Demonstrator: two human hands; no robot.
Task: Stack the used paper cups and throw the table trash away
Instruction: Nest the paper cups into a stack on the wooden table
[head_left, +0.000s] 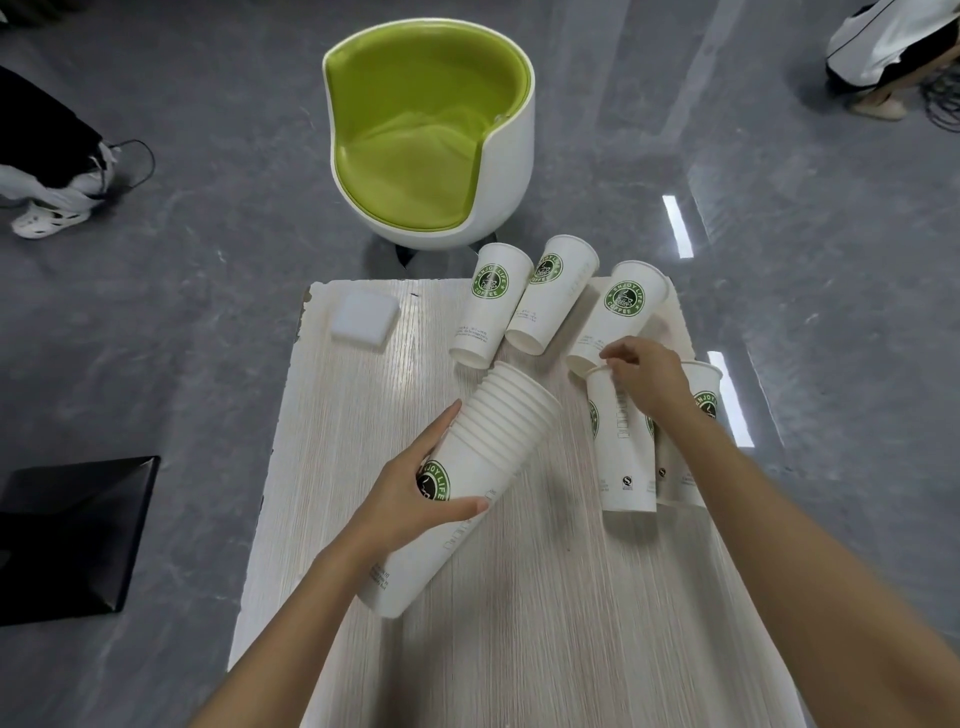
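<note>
Pale wood-grain surface (545, 597) carries a tilted stack of cups (498, 431), rims pointing away, with the left grip (410, 499) wrapped round its lower half, thumb on top. Just to its right, the right grip (649, 379) pinches the rim of a single cup (623, 457), curled fingers closed on it. Three more cups (550, 296) and a white pad (363, 317) sit near the far edge, a green chair (431, 135) beyond.
</note>
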